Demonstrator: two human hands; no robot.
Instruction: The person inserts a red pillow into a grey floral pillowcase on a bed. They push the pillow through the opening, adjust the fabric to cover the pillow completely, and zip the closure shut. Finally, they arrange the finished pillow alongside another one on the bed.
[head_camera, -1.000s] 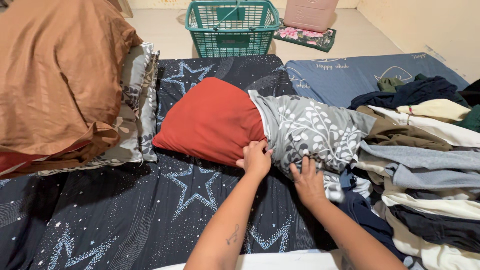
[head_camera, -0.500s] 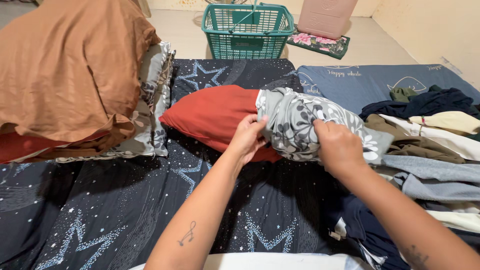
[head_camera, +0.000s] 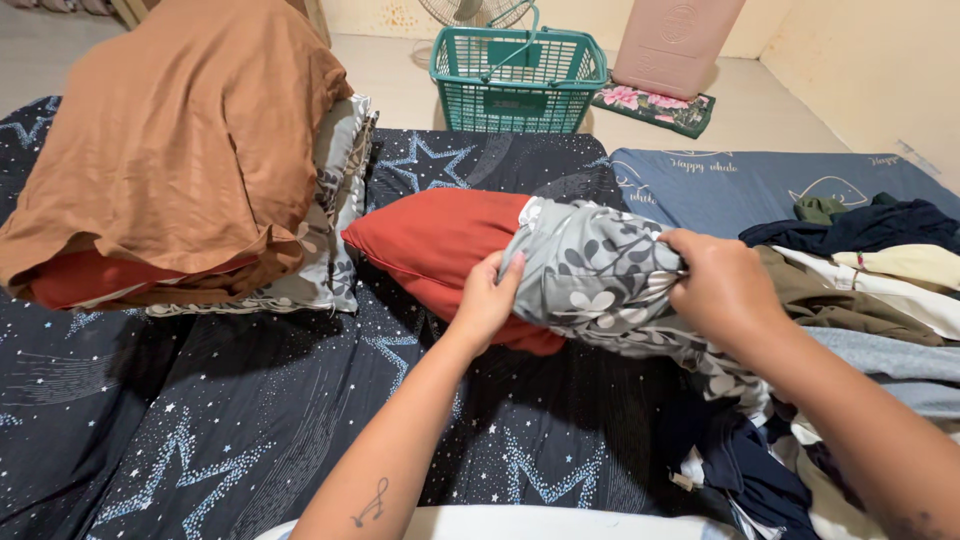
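Observation:
A red pillow (head_camera: 430, 245) lies across a dark star-print bed sheet (head_camera: 250, 420), half inside a grey leaf-print pillowcase (head_camera: 590, 275). My left hand (head_camera: 487, 297) grips the pillowcase's open edge where it meets the red fabric. At the case's right end my right hand (head_camera: 722, 285) is closed on bunched grey cloth, and the pillow's near side is lifted a little off the bed.
A stack of pillows under a brown cover (head_camera: 180, 150) sits at the left. Piled clothes (head_camera: 880, 290) fill the right side on a blue sheet (head_camera: 730, 180). On the floor beyond stand a green basket (head_camera: 515, 85), a pink container (head_camera: 675, 45) and a fan.
Both hands rose from the pillow's near edge and took hold of the pillowcase. The right hand moved right and bunched the cloth; the pillow lifted slightly.

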